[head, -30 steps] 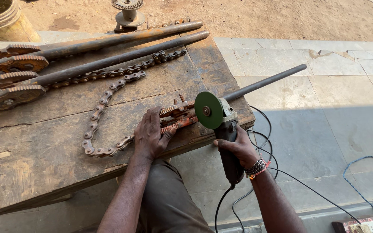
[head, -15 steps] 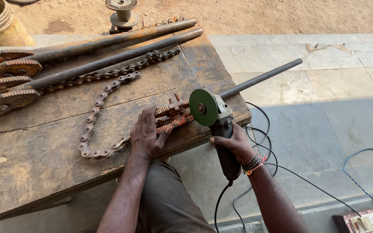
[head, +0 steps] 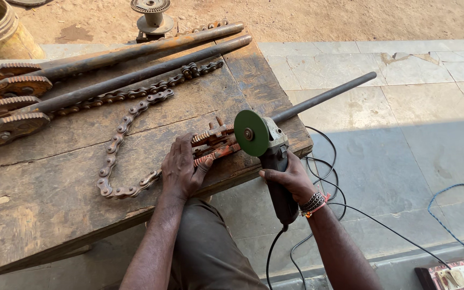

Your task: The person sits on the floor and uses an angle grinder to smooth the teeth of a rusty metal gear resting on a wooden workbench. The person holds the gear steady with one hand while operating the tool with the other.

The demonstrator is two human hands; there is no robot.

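I see bright, warm daylight from the upper left; soft shadows fall rightward off the wooden bench (head: 55,177). Focus is sharp, no glare, slight edge distortion.

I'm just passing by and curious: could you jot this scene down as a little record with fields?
Left hand: pressed flat on the rusty chain end, pinning it down
Right hand: gripping the angle grinder
Grinder disc: green, at the chain end
Surface: worn wooden workbench
Also there: long chain, sprocket shafts, metal rod
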